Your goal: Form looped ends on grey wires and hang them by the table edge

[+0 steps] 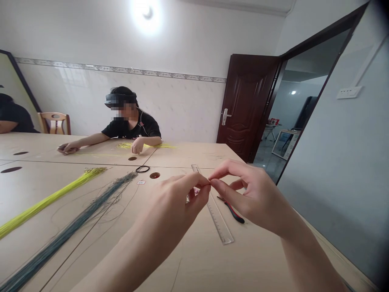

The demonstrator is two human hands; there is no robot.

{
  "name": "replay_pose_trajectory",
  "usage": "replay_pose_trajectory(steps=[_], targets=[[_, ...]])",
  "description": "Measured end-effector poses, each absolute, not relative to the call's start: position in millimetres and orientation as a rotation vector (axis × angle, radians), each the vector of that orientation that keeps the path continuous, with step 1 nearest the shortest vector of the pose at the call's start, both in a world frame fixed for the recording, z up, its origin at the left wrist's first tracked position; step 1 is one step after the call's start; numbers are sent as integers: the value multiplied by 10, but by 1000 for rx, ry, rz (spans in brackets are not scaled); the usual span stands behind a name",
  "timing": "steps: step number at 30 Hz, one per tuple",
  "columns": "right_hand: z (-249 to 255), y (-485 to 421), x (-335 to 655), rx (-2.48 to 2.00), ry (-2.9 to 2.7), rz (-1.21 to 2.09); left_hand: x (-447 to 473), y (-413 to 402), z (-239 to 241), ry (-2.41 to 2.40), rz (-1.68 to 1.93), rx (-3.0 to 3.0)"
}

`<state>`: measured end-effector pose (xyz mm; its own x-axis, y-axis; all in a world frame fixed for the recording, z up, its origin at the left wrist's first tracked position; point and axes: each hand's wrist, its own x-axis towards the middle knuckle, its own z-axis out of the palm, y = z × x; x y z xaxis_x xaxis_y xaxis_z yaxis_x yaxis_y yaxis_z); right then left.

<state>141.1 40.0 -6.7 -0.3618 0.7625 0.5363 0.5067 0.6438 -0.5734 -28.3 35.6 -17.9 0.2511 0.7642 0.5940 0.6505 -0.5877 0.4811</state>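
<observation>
My left hand [182,194] and my right hand [246,192] are raised above the table with their fingertips meeting at the middle. Both are pinched closed on something very small or thin that I cannot make out. Just below them lies a clear plastic ruler [217,221], and beside it a tool with red and black handles [234,211]. A long bundle of dark blue-grey wires [75,225] stretches across the table to my left, with a bundle of yellow-green wires [45,200] further left.
A black ring [142,169] and a small white tag [141,182] lie near a round hole in the table [154,175]. Another person [127,121] sits across the table handling yellow wires [146,145]. A dark door [246,105] stands open at right.
</observation>
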Motion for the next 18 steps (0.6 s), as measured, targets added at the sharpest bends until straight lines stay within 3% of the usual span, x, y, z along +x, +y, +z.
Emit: replay_pose_trajectory(steps=[6, 11, 14, 18], targets=[[-61, 380, 1429, -763, -2015, 330, -327, 372, -100, 1042, 1278, 2122], [-69, 349, 1435, -499, -2025, -38, -373, 403, -63, 656, 1115, 1752], [-49, 283, 1431, -576, -1993, -185, -345, 375, -72, 738, 1249, 1804], [12, 169, 1424, -854, -1957, -2, -282, 273, -103, 993, 1590, 2175]])
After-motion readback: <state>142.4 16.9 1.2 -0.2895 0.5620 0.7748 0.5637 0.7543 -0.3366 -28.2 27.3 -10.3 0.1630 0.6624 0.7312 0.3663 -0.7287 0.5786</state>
